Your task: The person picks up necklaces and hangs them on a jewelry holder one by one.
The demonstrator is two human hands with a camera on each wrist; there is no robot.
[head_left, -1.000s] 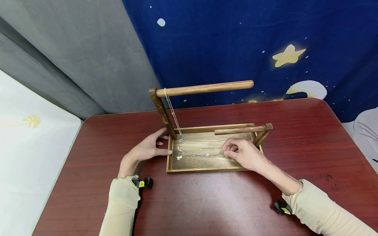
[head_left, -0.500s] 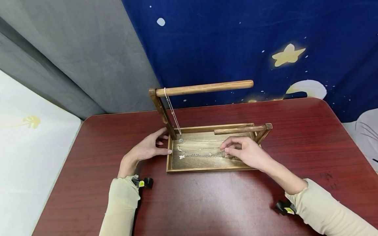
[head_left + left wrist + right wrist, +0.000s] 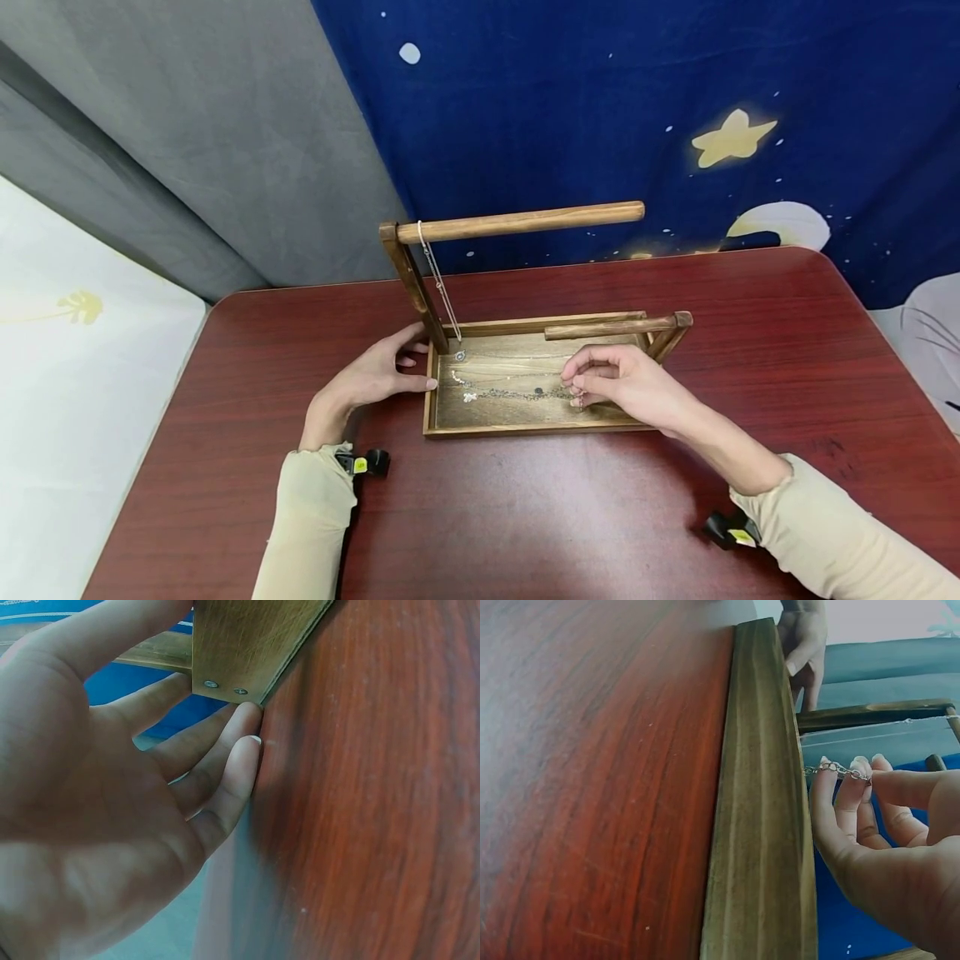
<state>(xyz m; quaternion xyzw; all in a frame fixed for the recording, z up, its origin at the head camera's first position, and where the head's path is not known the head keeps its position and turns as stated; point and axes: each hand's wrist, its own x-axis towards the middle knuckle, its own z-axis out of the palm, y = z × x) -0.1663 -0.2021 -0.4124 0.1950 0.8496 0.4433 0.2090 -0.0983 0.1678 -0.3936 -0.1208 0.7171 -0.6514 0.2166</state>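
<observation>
A wooden necklace stand (image 3: 510, 430) with a shallow tray base stands on the table. My left hand (image 3: 372, 377) holds its left end, thumb on the rim and fingers near the upright post (image 3: 411, 279). In the left wrist view, fingertips (image 3: 241, 761) touch the end's lower corner. Over the tray, my right hand (image 3: 630, 387) pinches a silver chain necklace (image 3: 495, 394) between thumb and fingers; the right wrist view shows its links (image 3: 840, 771) across the fingertips. A pale charm (image 3: 469, 397) lies at the chain's left. Other thin chains (image 3: 517, 357) lie behind it.
A thin necklace (image 3: 438, 287) hangs from the high bar (image 3: 521, 222), near the post. A shorter low bar (image 3: 609, 329) juts leftward from the right post, just behind my right hand. Blue and grey curtains (image 3: 540, 108) stand behind the table (image 3: 525, 508).
My right hand has shifted slightly right and toward me, and the pinched chain with its pale charm has slid right along the tray. The left hand has not moved.
</observation>
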